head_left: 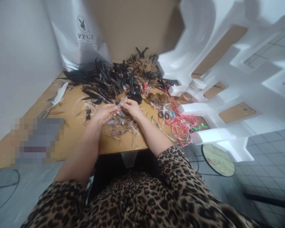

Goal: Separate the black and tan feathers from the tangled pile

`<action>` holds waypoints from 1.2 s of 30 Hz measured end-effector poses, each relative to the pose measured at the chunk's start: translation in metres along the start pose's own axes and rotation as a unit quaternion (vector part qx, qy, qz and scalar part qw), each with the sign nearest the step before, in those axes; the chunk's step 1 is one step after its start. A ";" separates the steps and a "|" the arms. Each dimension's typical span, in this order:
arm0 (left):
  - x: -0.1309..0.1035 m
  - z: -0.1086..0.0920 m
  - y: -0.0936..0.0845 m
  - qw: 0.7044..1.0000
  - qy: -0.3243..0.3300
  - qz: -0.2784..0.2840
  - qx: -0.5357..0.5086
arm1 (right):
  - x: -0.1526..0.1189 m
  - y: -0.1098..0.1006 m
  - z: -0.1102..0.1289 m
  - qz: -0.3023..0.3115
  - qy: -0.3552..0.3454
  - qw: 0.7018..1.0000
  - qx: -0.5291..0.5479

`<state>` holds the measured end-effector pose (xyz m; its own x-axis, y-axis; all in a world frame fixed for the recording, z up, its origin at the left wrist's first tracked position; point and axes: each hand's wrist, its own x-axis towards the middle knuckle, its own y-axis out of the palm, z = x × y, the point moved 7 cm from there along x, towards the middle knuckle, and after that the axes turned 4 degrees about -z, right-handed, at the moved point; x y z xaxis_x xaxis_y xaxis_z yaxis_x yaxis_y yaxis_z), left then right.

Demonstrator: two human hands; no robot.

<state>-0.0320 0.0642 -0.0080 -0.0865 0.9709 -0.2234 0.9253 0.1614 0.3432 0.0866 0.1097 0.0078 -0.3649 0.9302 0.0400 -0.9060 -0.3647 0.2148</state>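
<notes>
My left hand (105, 113) and my right hand (131, 107) meet fingertip to fingertip over the table. Pinched between them is a small brown feather (121, 96) with a pale, fluffy base; how many feathers the pinch holds I cannot tell. Just beyond my fingers spreads a heap of long black feathers (109, 80). Behind it to the right stands a bunch of brown feathers (142, 68) with dark tips. Loose feather scraps (123, 125) lie on the tabletop below my hands.
Pink and white string (182, 126) lies tangled at the right, beside black rings (166, 115) and a blue ring (172, 114). White foam packing (209, 107) overhangs the table's right side. A silvery bag (80, 41) stands at the back left. A white feather (60, 94) lies left on the wooden table (71, 139).
</notes>
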 end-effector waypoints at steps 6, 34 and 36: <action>-0.001 0.000 0.000 1.000 -0.010 -0.001 0.003 | 0.002 -0.003 -0.001 -0.011 0.021 0.999 0.029; -0.004 -0.003 0.008 1.000 0.006 -0.003 -0.025 | 0.000 -0.006 0.009 -0.039 -0.017 0.999 0.012; -0.003 -0.002 0.007 1.000 -0.003 0.001 -0.030 | -0.001 -0.005 0.010 -0.043 -0.030 0.999 0.003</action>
<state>-0.0261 0.0625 -0.0029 -0.0818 0.9702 -0.2283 0.9015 0.1697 0.3982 0.0939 0.1109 0.0165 -0.2719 0.9590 0.0801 -0.9320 -0.2831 0.2265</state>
